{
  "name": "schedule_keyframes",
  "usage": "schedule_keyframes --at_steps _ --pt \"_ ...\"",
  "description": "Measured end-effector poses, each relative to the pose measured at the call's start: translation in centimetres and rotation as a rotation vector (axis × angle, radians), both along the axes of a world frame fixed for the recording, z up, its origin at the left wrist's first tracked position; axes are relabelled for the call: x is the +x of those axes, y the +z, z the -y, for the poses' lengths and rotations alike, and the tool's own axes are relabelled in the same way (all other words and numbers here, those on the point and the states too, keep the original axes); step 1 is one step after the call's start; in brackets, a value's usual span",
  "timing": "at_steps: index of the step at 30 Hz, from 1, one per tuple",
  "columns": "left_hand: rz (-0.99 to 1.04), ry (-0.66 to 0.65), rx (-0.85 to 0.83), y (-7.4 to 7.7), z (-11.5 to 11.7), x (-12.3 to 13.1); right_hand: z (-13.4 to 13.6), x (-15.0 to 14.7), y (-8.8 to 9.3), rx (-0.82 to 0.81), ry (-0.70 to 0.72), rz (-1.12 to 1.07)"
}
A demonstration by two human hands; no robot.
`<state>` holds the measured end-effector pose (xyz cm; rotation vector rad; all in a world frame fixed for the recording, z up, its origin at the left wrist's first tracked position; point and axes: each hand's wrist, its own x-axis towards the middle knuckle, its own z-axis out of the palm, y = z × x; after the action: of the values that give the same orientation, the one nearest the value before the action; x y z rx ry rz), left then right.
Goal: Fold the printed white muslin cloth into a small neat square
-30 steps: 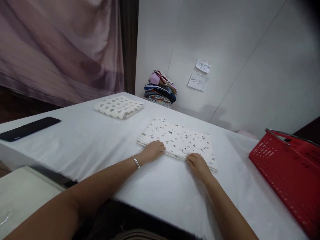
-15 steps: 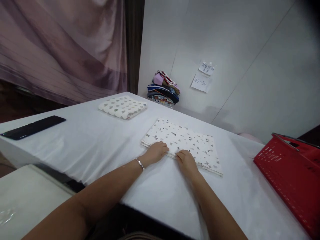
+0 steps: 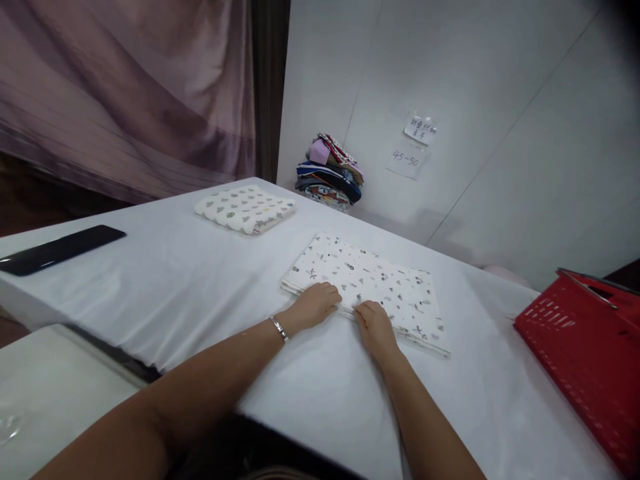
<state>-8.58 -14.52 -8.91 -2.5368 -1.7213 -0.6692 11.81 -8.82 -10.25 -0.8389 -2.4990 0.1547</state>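
A folded white cloth (image 3: 375,280) with small grey prints lies flat on the white-covered table (image 3: 200,287). My left hand (image 3: 316,305), with a bracelet at the wrist, is closed on the cloth's near edge, left of its middle. Just to the right, my right hand (image 3: 374,327) pinches the same edge, thumb and fingers together. A narrow gap parts the two hands. Layers of the fold show along the near side. Farther back on the left lies a second folded cloth (image 3: 245,209), thicker, with grey heart-like prints; neither hand touches it.
A dark phone-like slab (image 3: 63,249) lies at the table's left edge. On the right stands a red plastic basket (image 3: 585,340). Behind the table, a stack of folded fabrics (image 3: 330,173) rises by the wall, where paper notes (image 3: 407,160) hang. A pale surface (image 3: 55,400) is at lower left.
The camera view has shifted slightly. Both hands stay on the cloth's near edge, and the cloth keeps its folded shape.
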Motion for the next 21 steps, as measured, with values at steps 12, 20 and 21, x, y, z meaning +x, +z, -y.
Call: schedule_keyframes --at_steps 12,20,21 --pt "-0.184 0.064 0.073 0.31 0.2 0.5 0.08 0.1 -0.06 0.001 0.04 -0.058" --pt "-0.147 0.032 0.015 0.06 0.27 0.13 0.45 0.41 -0.13 0.032 0.057 0.029" --pt "-0.125 0.025 0.005 0.06 0.31 0.0 0.49 0.45 -0.11 0.029 0.061 0.03"
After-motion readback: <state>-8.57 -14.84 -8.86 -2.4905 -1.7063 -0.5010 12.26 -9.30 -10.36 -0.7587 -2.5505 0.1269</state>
